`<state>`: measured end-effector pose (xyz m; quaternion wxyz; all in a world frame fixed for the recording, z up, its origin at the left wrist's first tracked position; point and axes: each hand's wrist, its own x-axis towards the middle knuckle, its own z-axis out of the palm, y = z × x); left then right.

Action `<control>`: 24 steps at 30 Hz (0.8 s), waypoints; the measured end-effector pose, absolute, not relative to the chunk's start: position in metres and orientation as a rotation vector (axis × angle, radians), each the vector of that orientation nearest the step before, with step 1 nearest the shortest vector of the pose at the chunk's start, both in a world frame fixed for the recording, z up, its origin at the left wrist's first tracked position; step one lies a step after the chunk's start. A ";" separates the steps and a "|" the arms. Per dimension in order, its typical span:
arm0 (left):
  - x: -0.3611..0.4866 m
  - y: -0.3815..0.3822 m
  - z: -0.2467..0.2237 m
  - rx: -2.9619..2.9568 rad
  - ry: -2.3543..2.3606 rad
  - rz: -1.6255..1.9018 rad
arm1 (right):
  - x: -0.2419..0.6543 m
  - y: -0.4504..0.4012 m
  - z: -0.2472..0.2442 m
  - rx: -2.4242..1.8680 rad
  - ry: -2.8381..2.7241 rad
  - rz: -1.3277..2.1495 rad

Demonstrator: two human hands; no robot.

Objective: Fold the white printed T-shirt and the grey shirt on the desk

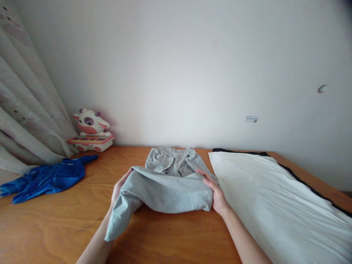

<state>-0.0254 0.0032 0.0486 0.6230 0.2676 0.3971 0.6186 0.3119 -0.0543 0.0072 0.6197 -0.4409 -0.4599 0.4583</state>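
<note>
A grey garment (173, 190) lies on the wooden table, its collar end flat near the wall and its near part lifted and folded over. At the left side of the lifted part, my left hand (118, 189) is closed on the fabric, its fingertips hidden behind the cloth. A loose grey flap hangs down over my left wrist. My right hand (216, 190) grips the right side of the same garment, fingers on top of the cloth.
To the left lies a crumpled blue garment (55, 178) on the wooden table (176, 238). A toy cow with a keyboard (92, 134) stands at the back left beside a curtain (27, 91). White cloth (264, 198) with a black edge covers the right side.
</note>
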 end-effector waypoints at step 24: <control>0.001 0.009 0.021 1.541 1.206 1.493 | 0.304 -0.060 0.016 -1.086 -1.347 0.634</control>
